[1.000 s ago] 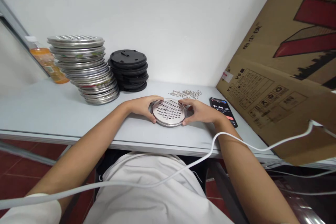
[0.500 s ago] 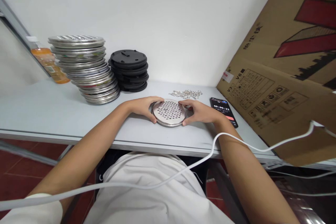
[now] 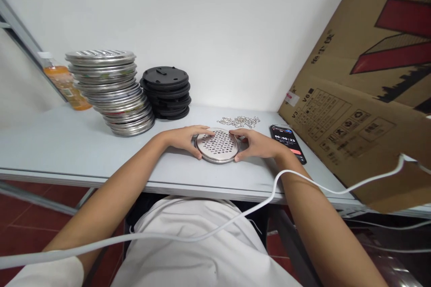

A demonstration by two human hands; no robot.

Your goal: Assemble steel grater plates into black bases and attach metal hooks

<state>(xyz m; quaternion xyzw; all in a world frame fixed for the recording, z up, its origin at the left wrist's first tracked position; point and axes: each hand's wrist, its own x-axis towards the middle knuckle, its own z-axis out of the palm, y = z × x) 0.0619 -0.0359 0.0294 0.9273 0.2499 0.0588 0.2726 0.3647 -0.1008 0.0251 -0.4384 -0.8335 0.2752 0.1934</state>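
Steel disc [image 3: 217,145], round and perforated, lies flat on the bench [image 3: 84,152] between both hands: the left hand [image 3: 183,138] curls around its left rim with fingers spread over the upper edge, and the right hand [image 3: 256,143] clasps the right rim, thumb low and fingers on top. Both hands are half closed on the disc, gripping it by the edge. It looks thin, rigid and fairly light, with a smooth polished face that could slip under dry fingers, so the raised rim seems the surest place to hold; the edge may be sharp. Just right of the right hand a phone [image 3: 288,143] lies face up showing a timer. Just beyond the hands sits a scatter of small metal clips [image 3: 239,121]. Farther left of the left hand stand a stack of black discs [image 3: 165,93] and a taller, leaning stack of steel discs [image 3: 112,91], with an orange bottle [image 3: 65,84] behind. A cardboard box [image 3: 367,85] leans in at the right, crowding that side.
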